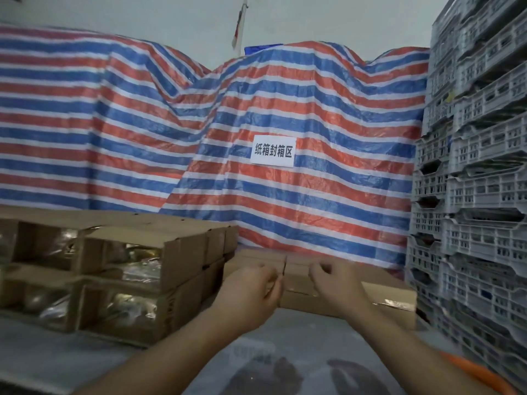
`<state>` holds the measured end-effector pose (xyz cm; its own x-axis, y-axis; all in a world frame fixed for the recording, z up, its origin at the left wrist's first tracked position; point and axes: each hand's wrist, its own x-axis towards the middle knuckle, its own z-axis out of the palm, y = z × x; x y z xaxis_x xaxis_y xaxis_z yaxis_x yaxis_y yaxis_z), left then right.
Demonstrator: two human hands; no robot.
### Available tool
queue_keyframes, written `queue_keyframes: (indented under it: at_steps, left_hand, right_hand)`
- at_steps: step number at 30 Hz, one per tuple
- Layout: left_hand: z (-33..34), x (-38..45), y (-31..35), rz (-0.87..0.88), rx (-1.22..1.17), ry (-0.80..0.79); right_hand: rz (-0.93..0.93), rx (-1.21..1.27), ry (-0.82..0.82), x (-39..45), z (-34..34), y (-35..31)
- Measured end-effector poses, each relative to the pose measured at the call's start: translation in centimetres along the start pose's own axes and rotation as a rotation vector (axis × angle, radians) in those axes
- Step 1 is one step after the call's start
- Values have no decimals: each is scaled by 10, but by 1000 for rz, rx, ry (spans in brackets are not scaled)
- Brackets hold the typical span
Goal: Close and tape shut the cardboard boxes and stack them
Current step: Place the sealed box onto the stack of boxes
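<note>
Both hands reach far across the table (pixel 71 363) to 1 box (pixel 296 283). Left hand (pixel 251 292) and right hand (pixel 333 286) have curled fingers pressing on its flaps either side of the middle seam, probably to hold it closed for taping; whether they pinch anything I cannot tell. At left, a stack (pixel 114 275) of boxes sits 2 high, handy for stacking.
</note>
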<state>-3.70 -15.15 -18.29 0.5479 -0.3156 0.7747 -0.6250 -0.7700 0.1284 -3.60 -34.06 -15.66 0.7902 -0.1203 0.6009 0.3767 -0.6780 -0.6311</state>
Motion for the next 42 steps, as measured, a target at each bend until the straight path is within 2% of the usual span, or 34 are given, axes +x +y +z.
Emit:
queue_keyframes:
  at_steps: [4, 9, 15, 22, 27, 31, 34, 37, 40, 42]
  left_hand:
    - [9, -28, -26, -20, 7, 54]
    - [37, -41, -54, -106, -26, 51]
    - [41, -44, -63, -92, -55, 128]
    - [34, -57, -68, -151, -89, 259]
    - [31, -63, -66, -44, -69, 356]
    - [6, -61, -80, 70, 22, 403]
    - [-32, -62, -106, 84, 69, 475]
    - [-79, -54, -139, 33, 247, 535]
    - [-125, -45, -175, -72, 427, 455]
    - [-146, -44, -199, -112, 519, 299]
  right_hand:
    - [-28, 45, 58, -23, 51, 4]
    - [-20, -27, 29, -32, 91, 33]
    - [9, -34, 14, -30, 97, 49]
    - [-105, -40, -2, -26, 98, 45]
    - [-45, -43, 28, -23, 98, 54]
    - [36, -48, 70, -20, 99, 48]
    - [-37, -27, 85, -22, 101, 44]
    - [-71, -3, 84, -26, 103, 43]
    - [-75, 19, 79, -26, 103, 44]
    - [-64, 27, 59, -26, 103, 45]
